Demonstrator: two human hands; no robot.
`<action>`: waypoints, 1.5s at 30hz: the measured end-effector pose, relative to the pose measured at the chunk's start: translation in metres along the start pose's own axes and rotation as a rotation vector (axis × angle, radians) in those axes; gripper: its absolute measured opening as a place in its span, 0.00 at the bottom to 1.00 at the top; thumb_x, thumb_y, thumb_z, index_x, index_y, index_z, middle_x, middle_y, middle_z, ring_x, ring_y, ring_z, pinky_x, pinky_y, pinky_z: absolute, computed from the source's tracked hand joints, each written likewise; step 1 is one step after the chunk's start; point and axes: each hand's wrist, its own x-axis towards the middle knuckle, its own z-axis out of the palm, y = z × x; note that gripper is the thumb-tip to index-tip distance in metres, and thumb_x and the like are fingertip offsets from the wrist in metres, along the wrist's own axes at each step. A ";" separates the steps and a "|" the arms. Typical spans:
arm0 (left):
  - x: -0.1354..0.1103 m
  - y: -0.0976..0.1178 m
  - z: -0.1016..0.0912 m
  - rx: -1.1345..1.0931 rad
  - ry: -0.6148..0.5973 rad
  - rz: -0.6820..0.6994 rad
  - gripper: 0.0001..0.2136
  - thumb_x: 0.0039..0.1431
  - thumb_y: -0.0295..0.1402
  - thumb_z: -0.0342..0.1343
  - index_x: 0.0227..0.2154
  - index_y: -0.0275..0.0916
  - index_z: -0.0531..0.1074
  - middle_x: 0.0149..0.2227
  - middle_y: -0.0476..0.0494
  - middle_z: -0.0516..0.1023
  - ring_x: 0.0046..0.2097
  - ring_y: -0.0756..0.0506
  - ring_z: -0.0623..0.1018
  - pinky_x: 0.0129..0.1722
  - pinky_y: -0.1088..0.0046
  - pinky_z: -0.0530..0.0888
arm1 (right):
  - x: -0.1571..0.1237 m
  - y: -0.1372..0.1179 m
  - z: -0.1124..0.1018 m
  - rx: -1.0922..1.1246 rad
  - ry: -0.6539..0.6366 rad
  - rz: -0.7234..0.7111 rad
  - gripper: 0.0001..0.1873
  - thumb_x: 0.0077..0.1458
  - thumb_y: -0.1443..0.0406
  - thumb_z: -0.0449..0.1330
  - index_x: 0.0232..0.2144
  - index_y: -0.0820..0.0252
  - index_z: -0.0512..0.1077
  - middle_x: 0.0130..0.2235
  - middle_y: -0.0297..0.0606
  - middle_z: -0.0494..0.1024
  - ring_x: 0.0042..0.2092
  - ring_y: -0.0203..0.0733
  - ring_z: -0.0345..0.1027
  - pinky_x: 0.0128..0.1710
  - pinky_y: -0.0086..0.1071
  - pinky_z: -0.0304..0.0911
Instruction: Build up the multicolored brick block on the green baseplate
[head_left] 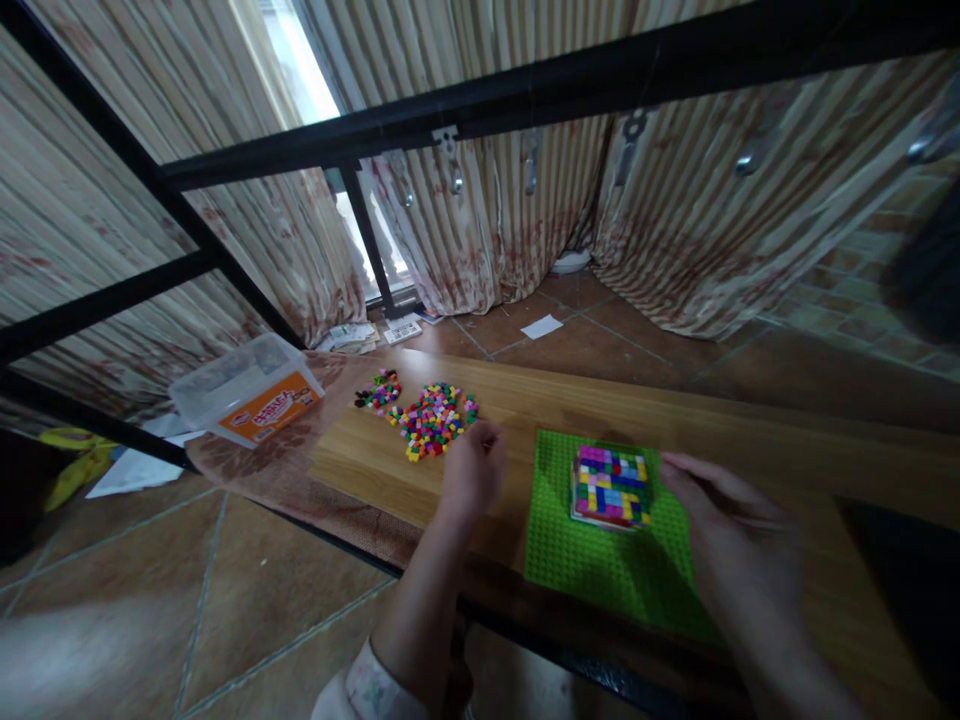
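My left hand is closed, its fingers curled at the near right edge of a pile of small coloured toy bricks. Whatever it may hold is hidden. A green studded baseplate lies to its right on the wooden board. On the plate sits a low block built of bricks, its top a patchwork of pink, yellow, blue, white and green. Just right of that block is my right hand, fingertips drawn together and pointing at its side. I cannot make out anything between them.
A smaller heap of bricks lies beyond the main pile. The clear plastic tub with an orange label stands tilted at the board's left end. Black metal bars cross ahead, with curtains behind. A dark flat object lies at the right.
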 end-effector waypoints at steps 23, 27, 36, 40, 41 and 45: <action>0.014 0.001 0.000 0.731 0.008 0.028 0.09 0.61 0.25 0.50 0.37 0.37 0.75 0.39 0.38 0.80 0.42 0.43 0.79 0.41 0.70 0.69 | 0.002 0.008 -0.004 -0.037 -0.090 -0.066 0.10 0.50 0.56 0.66 0.33 0.53 0.81 0.35 0.36 0.82 0.37 0.42 0.74 0.41 0.37 0.68; 0.009 0.006 0.005 0.356 0.014 0.041 0.05 0.56 0.25 0.54 0.31 0.36 0.75 0.32 0.43 0.80 0.35 0.46 0.78 0.37 0.73 0.69 | -0.001 0.004 -0.002 -0.031 -0.108 -0.152 0.08 0.52 0.57 0.65 0.32 0.52 0.81 0.35 0.35 0.82 0.36 0.40 0.73 0.38 0.35 0.68; -0.028 0.032 0.012 -0.526 -0.294 -0.029 0.09 0.50 0.36 0.63 0.31 0.36 0.78 0.23 0.52 0.74 0.22 0.55 0.66 0.23 0.78 0.62 | -0.012 0.000 0.003 -0.051 -0.230 -0.395 0.05 0.56 0.64 0.63 0.36 0.52 0.78 0.37 0.33 0.78 0.39 0.37 0.72 0.41 0.33 0.67; -0.039 0.042 0.013 -0.647 -0.396 -0.100 0.11 0.48 0.38 0.67 0.31 0.36 0.79 0.25 0.49 0.77 0.23 0.56 0.67 0.24 0.79 0.62 | -0.018 -0.002 0.006 -0.121 -0.288 -0.494 0.06 0.57 0.65 0.63 0.38 0.51 0.78 0.40 0.35 0.78 0.43 0.38 0.72 0.44 0.35 0.66; -0.040 0.043 0.013 -0.670 -0.411 -0.112 0.12 0.47 0.38 0.67 0.31 0.36 0.79 0.25 0.49 0.77 0.23 0.56 0.67 0.24 0.79 0.62 | -0.020 -0.002 0.007 -0.134 -0.301 -0.524 0.06 0.57 0.65 0.63 0.38 0.50 0.78 0.40 0.34 0.78 0.44 0.39 0.72 0.45 0.35 0.66; -0.043 0.046 0.017 -0.709 -0.463 -0.142 0.12 0.44 0.38 0.70 0.29 0.36 0.79 0.20 0.52 0.73 0.21 0.56 0.66 0.22 0.80 0.60 | -0.022 -0.002 0.009 -0.159 -0.335 -0.621 0.09 0.56 0.66 0.64 0.40 0.50 0.77 0.40 0.35 0.78 0.45 0.41 0.71 0.44 0.37 0.66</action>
